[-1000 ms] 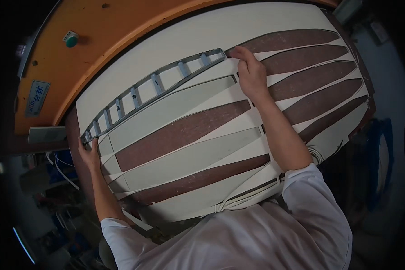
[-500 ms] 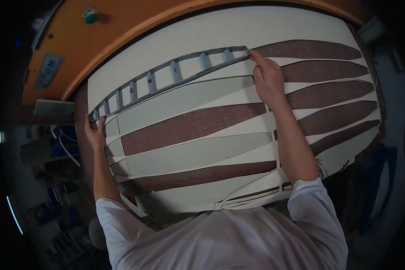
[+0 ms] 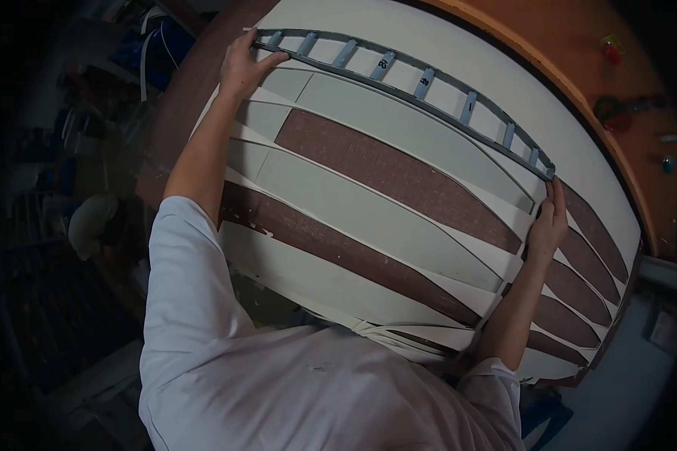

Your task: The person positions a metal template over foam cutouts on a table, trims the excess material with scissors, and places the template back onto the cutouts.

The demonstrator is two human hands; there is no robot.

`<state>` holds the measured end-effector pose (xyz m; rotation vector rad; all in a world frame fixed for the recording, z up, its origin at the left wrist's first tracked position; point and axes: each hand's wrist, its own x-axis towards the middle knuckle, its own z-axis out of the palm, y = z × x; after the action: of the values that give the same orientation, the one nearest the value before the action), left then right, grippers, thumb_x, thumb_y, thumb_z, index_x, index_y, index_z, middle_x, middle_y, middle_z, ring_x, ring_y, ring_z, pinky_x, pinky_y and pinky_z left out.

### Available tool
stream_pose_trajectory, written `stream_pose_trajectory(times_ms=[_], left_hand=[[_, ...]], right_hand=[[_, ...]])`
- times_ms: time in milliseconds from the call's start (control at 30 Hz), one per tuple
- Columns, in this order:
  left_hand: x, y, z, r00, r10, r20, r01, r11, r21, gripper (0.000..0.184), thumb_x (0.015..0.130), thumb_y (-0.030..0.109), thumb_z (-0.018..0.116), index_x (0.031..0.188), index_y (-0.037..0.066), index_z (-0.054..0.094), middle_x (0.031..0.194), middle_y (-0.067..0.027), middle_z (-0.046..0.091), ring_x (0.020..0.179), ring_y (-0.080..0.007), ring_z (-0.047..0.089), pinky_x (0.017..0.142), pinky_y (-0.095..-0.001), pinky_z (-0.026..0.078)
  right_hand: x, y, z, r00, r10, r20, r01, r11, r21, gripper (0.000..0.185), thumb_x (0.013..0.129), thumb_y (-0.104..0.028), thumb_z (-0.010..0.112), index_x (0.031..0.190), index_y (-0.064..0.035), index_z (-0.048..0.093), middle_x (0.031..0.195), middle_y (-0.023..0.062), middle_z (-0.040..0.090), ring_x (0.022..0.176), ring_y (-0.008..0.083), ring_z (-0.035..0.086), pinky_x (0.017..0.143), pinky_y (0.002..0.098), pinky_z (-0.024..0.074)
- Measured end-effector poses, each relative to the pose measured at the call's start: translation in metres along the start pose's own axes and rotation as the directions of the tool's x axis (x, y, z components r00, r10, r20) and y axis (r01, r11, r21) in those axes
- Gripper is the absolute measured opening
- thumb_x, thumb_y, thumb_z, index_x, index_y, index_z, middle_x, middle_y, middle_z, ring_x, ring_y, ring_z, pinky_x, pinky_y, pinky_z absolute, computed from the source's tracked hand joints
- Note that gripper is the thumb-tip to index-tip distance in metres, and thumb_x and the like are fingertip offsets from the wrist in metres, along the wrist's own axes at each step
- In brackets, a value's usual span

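Note:
A long, narrow metal cutting die point(image 3: 384, 66), shaped like a ladder with blue-grey crossbars, lies on the pale sheet point(image 3: 399, 30) along the upper edge of the cut-out shapes. At its left end my left hand point(image 3: 242, 69) grips the frame, with the thumb on the near side and the fingers on the far side. The fingertips of my right hand point(image 3: 549, 225) are closed at the die's right tip. Dark marks show on some crossbars. Just below the die is a pale cut piece point(image 3: 414, 128) of the same long tapered outline.
Tapered openings expose the reddish-brown board point(image 3: 399, 180) beneath the sheet. Thin sheet strips are bunched at the near edge. An orange machine beam point(image 3: 549, 52) with a red button point(image 3: 611, 51) crosses the upper right. Shelves with blue items are in the dim left background.
The view has turned, so the die and sheet now slope down to the right. Both hands keep their hold at the die's ends.

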<state>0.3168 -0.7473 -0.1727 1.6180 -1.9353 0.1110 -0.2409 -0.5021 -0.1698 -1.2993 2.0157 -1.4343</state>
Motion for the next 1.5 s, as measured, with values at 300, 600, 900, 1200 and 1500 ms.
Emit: stream_pose_trajectory(times_ms=[300, 600, 900, 1200, 1500], left_hand=[[-0.001, -0.004, 0.003, 1.000, 0.005, -0.014, -0.004, 1.000, 0.025, 0.097, 0.070, 0.062, 0.078, 0.141, 0.004, 0.047, 0.136, -0.0186, 0.053, 0.128, -0.0340, 0.049, 0.105, -0.0442, 0.042], [-0.003, 0.000, 0.003, 1.000, -0.018, -0.017, 0.019, 1.000, 0.012, 0.096, 0.070, 0.061, 0.079, 0.142, 0.005, 0.047, 0.134, -0.0185, 0.054, 0.126, -0.0350, 0.049, 0.105, -0.0447, 0.042], [-0.015, 0.017, -0.015, 0.993, -0.100, -0.060, 0.088, 0.980, -0.181, 0.103, 0.068, 0.054, 0.083, 0.144, 0.000, 0.040, 0.142, -0.0218, 0.045, 0.135, -0.0373, 0.040, 0.111, -0.0430, 0.037], [-0.196, 0.163, -0.144, 0.967, -0.098, -0.234, -0.102, 0.696, -0.711, 0.026, 0.086, 0.006, 0.067, 0.112, 0.006, 0.067, 0.104, -0.0084, 0.064, 0.095, -0.0188, 0.062, 0.082, -0.0317, 0.051], [-0.349, 0.254, -0.400, 0.910, 0.144, -0.389, -0.399, 0.051, -0.915, 0.022, 0.088, 0.000, 0.065, 0.107, 0.008, 0.070, 0.092, -0.0065, 0.065, 0.079, -0.0144, 0.062, 0.071, -0.0285, 0.050]], right_hand=[[-0.001, -0.008, 0.002, 0.999, 0.049, 0.011, -0.050, 0.997, 0.061, 0.046, 0.097, -0.004, 0.037, 0.141, 0.0009, 0.049, 0.137, 0.0190, 0.057, 0.125, 0.0217, 0.054, 0.105, 0.0296, 0.0386], [0.001, -0.003, 0.002, 0.999, 0.036, -0.005, -0.035, 0.999, 0.033, 0.045, 0.097, -0.005, 0.039, 0.140, 0.0012, 0.050, 0.135, 0.0184, 0.059, 0.123, 0.0202, 0.056, 0.103, 0.0291, 0.0401], [0.001, -0.002, -0.002, 1.000, 0.000, 0.015, 0.002, 0.995, -0.101, 0.044, 0.099, -0.013, 0.043, 0.141, -0.0034, 0.051, 0.136, 0.0166, 0.058, 0.126, 0.0230, 0.055, 0.104, 0.0308, 0.0399], [0.002, -0.009, -0.006, 0.998, -0.049, 0.038, 0.060, 0.928, -0.368, 0.046, 0.102, -0.030, 0.041, 0.140, -0.0078, 0.054, 0.141, 0.0135, 0.055, 0.130, 0.0307, 0.051, 0.108, 0.0373, 0.0384], [-0.090, -0.042, -0.004, 0.817, -0.571, 0.076, 0.571, 0.784, -0.244, 0.043, 0.099, -0.032, 0.045, 0.132, -0.0076, 0.060, 0.131, 0.0142, 0.060, 0.121, 0.0321, 0.056, 0.101, 0.0387, 0.0433]])
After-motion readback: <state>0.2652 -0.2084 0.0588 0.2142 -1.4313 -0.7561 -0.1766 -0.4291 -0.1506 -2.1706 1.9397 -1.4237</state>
